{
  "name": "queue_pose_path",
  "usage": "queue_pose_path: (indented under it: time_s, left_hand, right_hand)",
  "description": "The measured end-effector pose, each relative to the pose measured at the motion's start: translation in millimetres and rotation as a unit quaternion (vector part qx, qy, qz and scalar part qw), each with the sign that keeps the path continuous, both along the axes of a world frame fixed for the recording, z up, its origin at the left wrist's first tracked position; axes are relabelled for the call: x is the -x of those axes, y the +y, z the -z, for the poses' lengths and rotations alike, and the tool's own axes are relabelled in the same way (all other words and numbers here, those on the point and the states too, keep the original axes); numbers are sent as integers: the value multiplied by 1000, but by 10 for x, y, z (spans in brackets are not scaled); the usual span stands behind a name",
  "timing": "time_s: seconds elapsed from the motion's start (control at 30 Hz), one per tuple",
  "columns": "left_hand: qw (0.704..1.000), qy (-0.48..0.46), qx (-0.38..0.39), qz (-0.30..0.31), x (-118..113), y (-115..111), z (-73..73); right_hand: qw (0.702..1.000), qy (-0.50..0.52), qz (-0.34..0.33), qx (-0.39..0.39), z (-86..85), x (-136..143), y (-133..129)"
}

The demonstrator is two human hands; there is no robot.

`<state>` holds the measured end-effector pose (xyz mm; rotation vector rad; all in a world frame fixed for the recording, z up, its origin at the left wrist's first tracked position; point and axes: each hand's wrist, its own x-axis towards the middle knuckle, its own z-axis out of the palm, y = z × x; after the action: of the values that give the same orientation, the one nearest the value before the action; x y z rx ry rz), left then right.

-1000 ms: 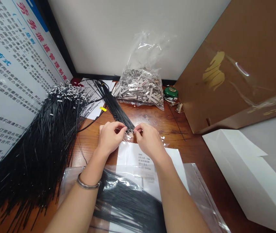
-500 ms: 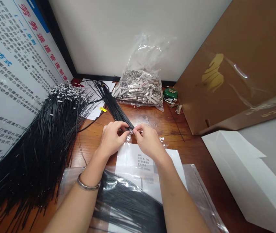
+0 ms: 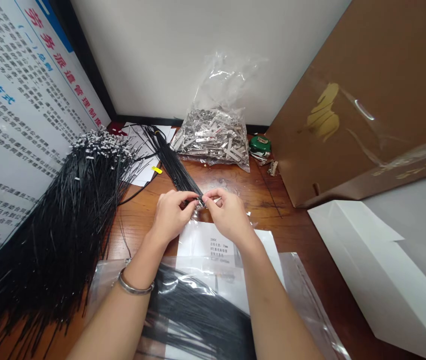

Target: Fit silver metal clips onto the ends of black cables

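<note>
**Fingertips meet at bundle end**

Small part between fingertips too tiny to identify. Left hand and right hand, both pinched shut, grip the near end of the thin black bound wire bundle, which runs to 11 o'clock across the brown wooden counter. Clear plastic bag of silver metal clips at 12 o'clock; loose black wire heap at 9 o'clock, cut off below.

Bright even light, edges perhaps warped
</note>
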<state>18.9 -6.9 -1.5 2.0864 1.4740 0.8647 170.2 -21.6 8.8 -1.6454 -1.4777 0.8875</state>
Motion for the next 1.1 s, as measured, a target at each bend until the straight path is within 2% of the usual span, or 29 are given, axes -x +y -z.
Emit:
queue_pose_path:
  time_s: [0.47, 0.57, 0.7, 0.87, 1.1]
  left_hand:
    - [999, -40, -10, -8, 1, 3, 7]
    - [999, -42, -8, -3, 0, 4, 11]
    - [999, -47, -9, -1, -2, 15, 28]
    - [998, -52, -10, -18, 0, 16, 44]
    - [998, -60, -3, -14, -6, 9, 48]
  right_hand:
    - [999, -32, -34, -18, 25, -6, -5]
    - [998, -50, -17, -30, 13, 4, -4]
    - [994, -77, 16, -78, 24, 12, 6]
    - [987, -59, 37, -146, 50, 10, 10]
    - [975, 0, 6, -223, -37, 32, -39]
